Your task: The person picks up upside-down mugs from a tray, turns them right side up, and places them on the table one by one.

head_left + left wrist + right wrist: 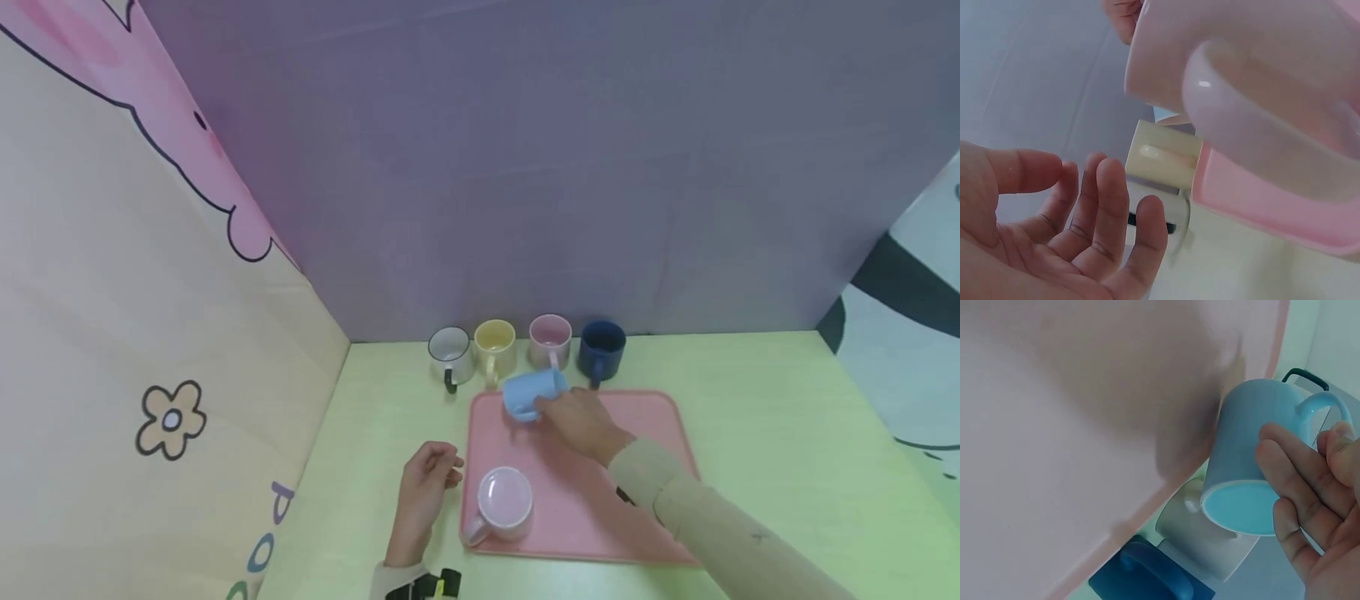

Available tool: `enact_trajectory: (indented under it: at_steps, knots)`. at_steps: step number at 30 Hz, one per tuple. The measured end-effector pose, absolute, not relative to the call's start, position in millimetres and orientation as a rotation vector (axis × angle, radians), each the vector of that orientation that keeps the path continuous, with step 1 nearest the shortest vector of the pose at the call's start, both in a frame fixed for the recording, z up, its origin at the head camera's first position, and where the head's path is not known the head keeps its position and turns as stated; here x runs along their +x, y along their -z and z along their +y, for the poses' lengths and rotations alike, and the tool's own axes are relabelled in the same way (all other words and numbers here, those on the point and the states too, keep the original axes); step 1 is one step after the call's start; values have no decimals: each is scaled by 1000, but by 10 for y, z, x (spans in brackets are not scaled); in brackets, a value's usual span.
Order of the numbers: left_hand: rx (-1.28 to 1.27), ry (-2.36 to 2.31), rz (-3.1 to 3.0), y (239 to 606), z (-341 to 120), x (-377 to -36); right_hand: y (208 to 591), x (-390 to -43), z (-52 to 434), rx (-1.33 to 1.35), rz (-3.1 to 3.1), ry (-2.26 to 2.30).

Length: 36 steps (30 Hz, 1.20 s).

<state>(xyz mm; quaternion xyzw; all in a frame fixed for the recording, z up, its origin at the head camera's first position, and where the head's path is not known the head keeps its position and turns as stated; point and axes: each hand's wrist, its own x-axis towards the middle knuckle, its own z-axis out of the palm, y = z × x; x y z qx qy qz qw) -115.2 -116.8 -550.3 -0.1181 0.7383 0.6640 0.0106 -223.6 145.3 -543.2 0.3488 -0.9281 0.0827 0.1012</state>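
Nearest, left hand (423, 487) rests loosely open, empty, beside pink ceramic mug (504, 502); right hand (581, 421) grips tilted light-blue ceramic mug (531, 394) by its handle, lifting it above the pink tray (652, 417).

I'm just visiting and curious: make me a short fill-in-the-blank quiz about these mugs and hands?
1. The right hand holds the ____ mug over the pink tray.
2. The pink mug standing on the tray is near the ____ hand.
3. Behind the tray stands a row of ____ mugs, from the white mug to the dark blue mug.

Missing words: light blue; left; four
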Motion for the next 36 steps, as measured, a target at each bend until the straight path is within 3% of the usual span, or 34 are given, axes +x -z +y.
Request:
enact_trajectory:
  at_steps: [26, 36]
  knots:
    - [119, -1814, 2476, 5214, -778, -1765, 5540, -2128, 1615, 755, -2758, -449]
    - [140, -1705, 2503, 5076, -666, -1858, 5538, -2001, 1669, 587, -2767, -598]
